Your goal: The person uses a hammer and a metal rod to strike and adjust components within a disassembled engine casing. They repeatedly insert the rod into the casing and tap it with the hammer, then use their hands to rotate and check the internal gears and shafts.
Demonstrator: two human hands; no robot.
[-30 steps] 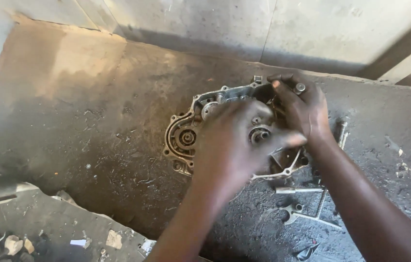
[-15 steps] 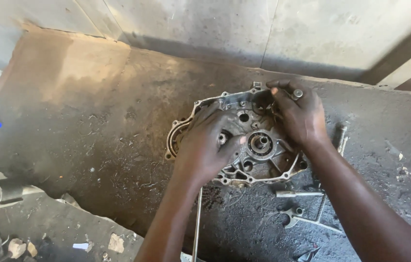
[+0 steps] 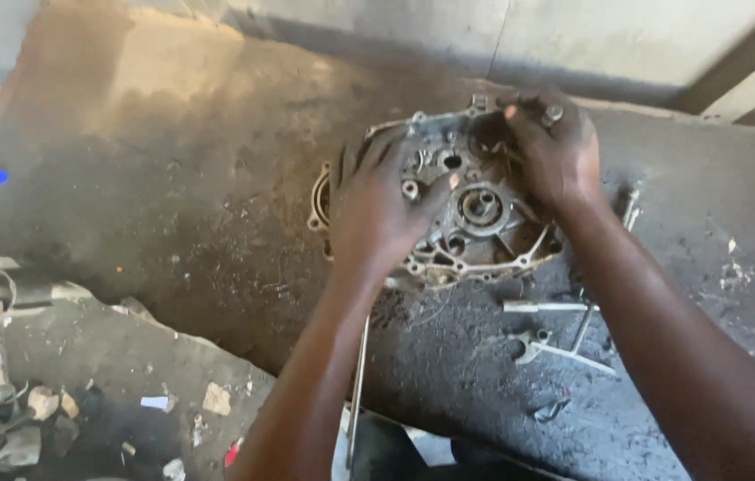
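Observation:
A grimy metal engine crankcase half (image 3: pixel 475 218) lies flat on a dark, oil-stained slab (image 3: pixel 173 178), its round bearing seats and ribs facing up. My left hand (image 3: pixel 377 209) presses down on its left side, fingers spread over the casting. My right hand (image 3: pixel 551 156) grips its upper right corner, with the fingertips curled over the rim near a small bolt boss. Both forearms reach in from the bottom of the view.
Several loose metal tools and rods (image 3: pixel 556 334) lie on the slab just right of and below the crankcase. A thin rod (image 3: pixel 358 392) hangs past the slab's front edge. Rubble and scraps (image 3: pixel 48 410) litter the ground at lower left. A concrete wall (image 3: pixel 573 36) runs behind.
My left hand has slid from the centre of the crankcase to its left side, uncovering the central bearing seats. My right hand has stayed on the upper right corner.

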